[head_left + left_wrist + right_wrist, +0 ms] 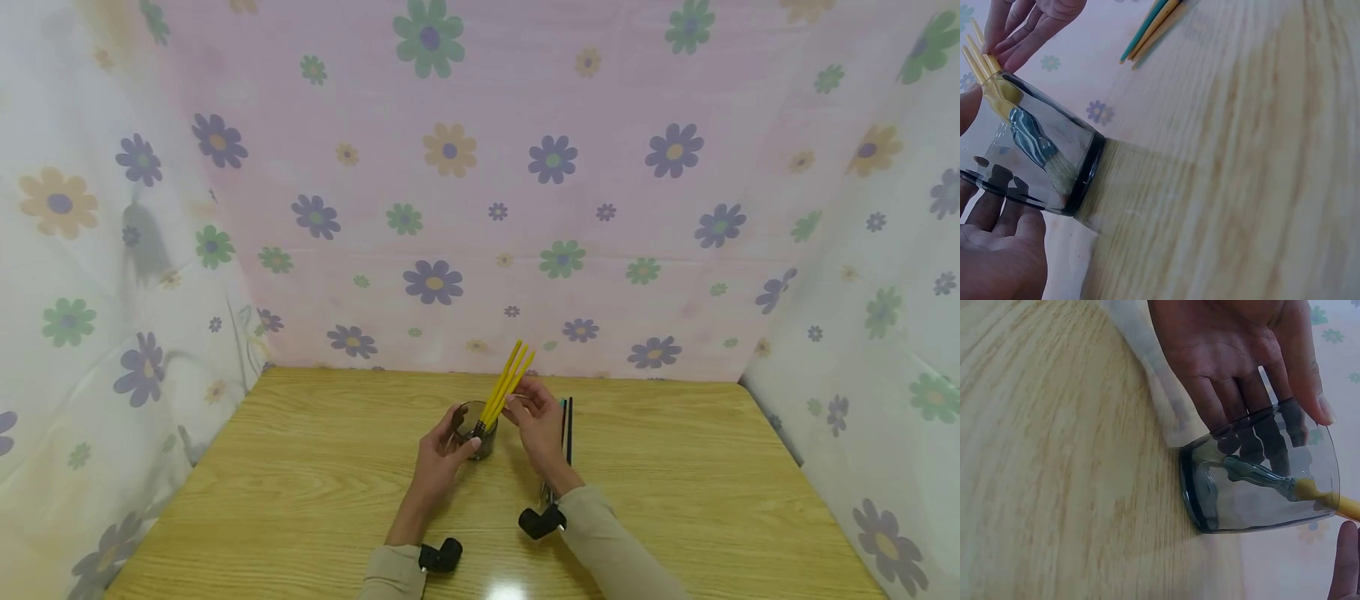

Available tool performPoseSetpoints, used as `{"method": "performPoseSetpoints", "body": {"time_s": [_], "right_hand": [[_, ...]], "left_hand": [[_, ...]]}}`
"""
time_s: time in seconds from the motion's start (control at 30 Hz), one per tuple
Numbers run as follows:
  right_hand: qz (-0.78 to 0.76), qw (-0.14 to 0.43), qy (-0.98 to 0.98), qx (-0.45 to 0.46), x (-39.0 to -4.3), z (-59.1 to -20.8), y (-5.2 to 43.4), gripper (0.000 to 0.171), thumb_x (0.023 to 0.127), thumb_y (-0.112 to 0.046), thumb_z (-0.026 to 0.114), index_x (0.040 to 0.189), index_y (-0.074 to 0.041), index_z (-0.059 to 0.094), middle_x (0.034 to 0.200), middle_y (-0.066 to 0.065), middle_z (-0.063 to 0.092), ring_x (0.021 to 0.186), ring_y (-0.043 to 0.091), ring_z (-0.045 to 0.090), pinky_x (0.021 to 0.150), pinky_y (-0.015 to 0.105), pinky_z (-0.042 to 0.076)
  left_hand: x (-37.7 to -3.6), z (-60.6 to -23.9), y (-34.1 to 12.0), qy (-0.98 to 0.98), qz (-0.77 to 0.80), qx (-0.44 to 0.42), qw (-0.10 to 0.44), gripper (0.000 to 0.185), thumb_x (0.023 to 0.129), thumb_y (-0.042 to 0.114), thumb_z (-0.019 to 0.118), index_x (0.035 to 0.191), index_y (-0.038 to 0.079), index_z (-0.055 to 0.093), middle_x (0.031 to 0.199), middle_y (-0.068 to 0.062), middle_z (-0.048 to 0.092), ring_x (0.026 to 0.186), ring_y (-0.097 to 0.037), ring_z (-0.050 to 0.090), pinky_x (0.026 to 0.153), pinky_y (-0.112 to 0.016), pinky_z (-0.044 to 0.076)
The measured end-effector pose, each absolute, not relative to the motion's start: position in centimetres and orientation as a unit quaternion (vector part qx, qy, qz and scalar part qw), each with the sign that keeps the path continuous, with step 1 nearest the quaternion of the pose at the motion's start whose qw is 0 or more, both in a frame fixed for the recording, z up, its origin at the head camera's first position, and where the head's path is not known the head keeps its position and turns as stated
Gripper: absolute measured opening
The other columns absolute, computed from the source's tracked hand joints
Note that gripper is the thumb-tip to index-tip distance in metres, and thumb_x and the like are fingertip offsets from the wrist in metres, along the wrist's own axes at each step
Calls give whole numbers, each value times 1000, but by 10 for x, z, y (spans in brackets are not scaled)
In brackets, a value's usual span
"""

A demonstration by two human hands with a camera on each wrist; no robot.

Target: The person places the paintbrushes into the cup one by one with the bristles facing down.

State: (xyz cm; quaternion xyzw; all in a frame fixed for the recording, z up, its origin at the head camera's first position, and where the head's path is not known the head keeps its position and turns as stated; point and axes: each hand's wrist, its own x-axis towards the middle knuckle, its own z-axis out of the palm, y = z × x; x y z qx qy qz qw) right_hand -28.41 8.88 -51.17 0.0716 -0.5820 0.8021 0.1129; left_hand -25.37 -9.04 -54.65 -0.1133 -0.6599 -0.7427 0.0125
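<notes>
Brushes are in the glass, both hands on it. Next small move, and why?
Probably release the yellow brushes and move the right hand toward the loose brushes lying on the table just beside it. The yellow handles already stand in the glass, bristles down at its base, and the left hand holds the glass, so it should stay steady.

No readable text, label, brand, number or sign shows on anything in these views.
</notes>
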Motion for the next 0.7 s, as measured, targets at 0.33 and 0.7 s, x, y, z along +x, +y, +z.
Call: {"method": "performPoseSetpoints", "body": {"time_s": [0.33, 0.7], "right_hand": [[794, 73, -601, 46, -273, -520, 92, 40, 95, 3, 67, 133, 10, 56, 124, 29, 57, 96, 12, 68, 85, 29, 62], [781, 50, -622, 35, -265, -531, 102, 45, 97, -3, 68, 137, 11, 53, 129, 32, 56, 108, 34, 69, 87, 32, 62]], "left_hand": [[-254, -547, -89, -656, -746, -111, 16, 75, 95, 1, 69, 158, -4, 29, 165, -23, 26, 153, -34, 25, 124, -45, 23], [-254, -548, -90, -664, -740, -111, 21, 74, 95, 3, 71, 157, -5, 31, 163, -24, 29, 152, -38, 25, 122, -49, 23]]}}
